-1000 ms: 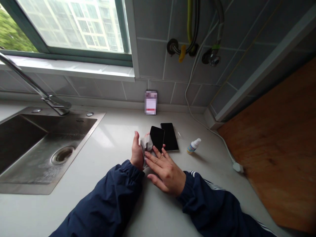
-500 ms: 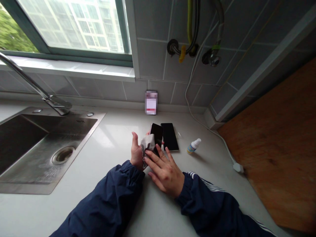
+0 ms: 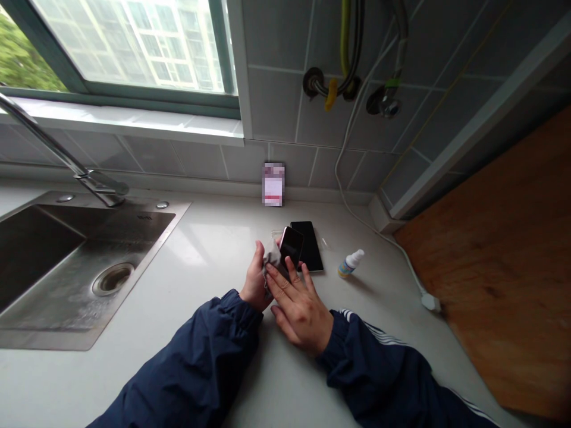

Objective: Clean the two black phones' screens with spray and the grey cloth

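My left hand (image 3: 255, 280) holds a grey cloth (image 3: 272, 260) against a black smartphone (image 3: 291, 246), which is lifted off the counter. My right hand (image 3: 298, 312) lies close by, its spread fingertips over the lower end of that phone. A second black smartphone (image 3: 308, 249) lies flat on the white counter (image 3: 205, 249), partly overlapped by the held phone. To its right stands a small white dropper bottle (image 3: 350, 264), not touched by either hand.
A steel sink (image 3: 75, 261) with a faucet (image 3: 100, 183) lies to the left. A pixelated card (image 3: 273, 184) leans on the tile wall. A white cable (image 3: 379, 235) runs along the counter to a plug (image 3: 430, 303). A wooden surface (image 3: 495, 255) lies at right.
The held phone and cloth have moved right, so the phone now overlaps the flat phone. My left hand has shifted right with them, and my right fingers have moved slightly.
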`<action>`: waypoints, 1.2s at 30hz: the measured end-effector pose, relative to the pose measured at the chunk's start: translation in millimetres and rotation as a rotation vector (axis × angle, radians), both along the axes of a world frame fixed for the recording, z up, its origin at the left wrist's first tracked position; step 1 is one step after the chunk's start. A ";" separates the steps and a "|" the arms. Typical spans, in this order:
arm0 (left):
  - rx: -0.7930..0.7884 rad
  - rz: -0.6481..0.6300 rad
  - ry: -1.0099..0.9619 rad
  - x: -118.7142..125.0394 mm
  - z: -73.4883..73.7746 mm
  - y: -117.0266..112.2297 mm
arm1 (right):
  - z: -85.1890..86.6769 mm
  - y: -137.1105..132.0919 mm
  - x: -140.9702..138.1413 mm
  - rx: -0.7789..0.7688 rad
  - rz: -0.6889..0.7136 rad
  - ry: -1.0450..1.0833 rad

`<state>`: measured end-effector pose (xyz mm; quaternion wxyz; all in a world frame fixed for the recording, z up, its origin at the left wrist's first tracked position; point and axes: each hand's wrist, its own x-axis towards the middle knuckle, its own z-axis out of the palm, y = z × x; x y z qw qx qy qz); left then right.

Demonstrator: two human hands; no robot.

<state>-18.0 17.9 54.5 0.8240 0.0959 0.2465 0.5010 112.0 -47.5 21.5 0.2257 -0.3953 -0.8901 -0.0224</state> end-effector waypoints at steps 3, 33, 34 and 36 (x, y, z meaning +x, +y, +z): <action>0.032 0.006 0.014 0.3 -3.8 0.2 | -0.5 0.2 0.0 -0.006 -0.011 0.012; 0.129 -0.131 -0.005 2.1 -14.6 -9.1 | -4.7 15.3 16.6 0.003 -0.235 0.077; 0.145 -0.121 -0.003 2.8 -15.4 -9.2 | -3.3 17.1 18.4 0.011 -0.255 0.093; 0.168 -0.114 0.011 3.9 -16.6 -9.4 | -1.2 20.0 21.3 0.034 -0.296 0.125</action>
